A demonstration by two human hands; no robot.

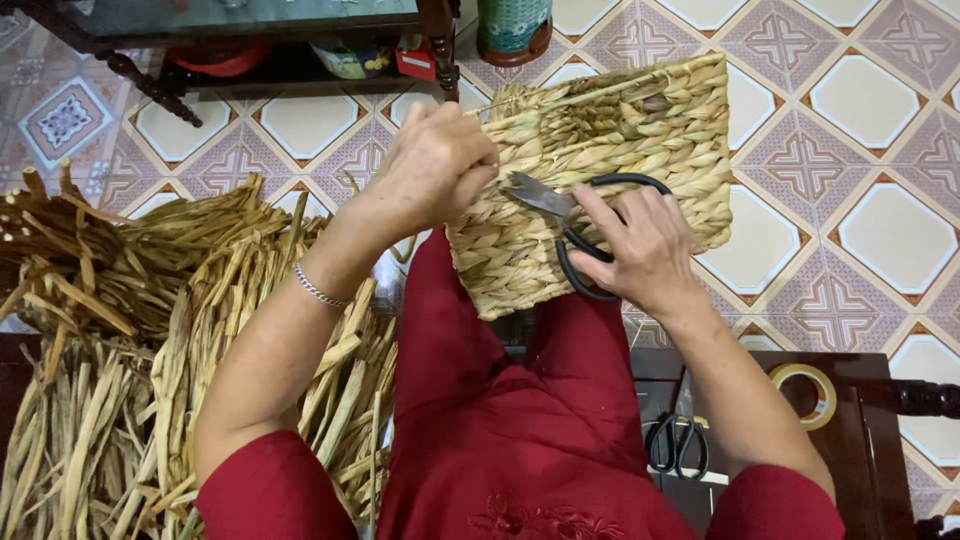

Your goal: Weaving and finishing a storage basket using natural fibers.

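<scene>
My left hand [435, 165] pinches a strand on the woven basket [600, 175] while my right hand's fingers [625, 215], clamped on the scissors [580, 225], could nick my nine-o'clock knuckles.

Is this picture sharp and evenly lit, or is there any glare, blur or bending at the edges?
Head view: soft, even light, only faint shadows under the woven basket; the left hand, right hand and scissors look sharp; a mild sheen on the floor tiles; tile lines bow slightly near the edges, suggesting a wide lens; the dried reeds stay clear.
</scene>
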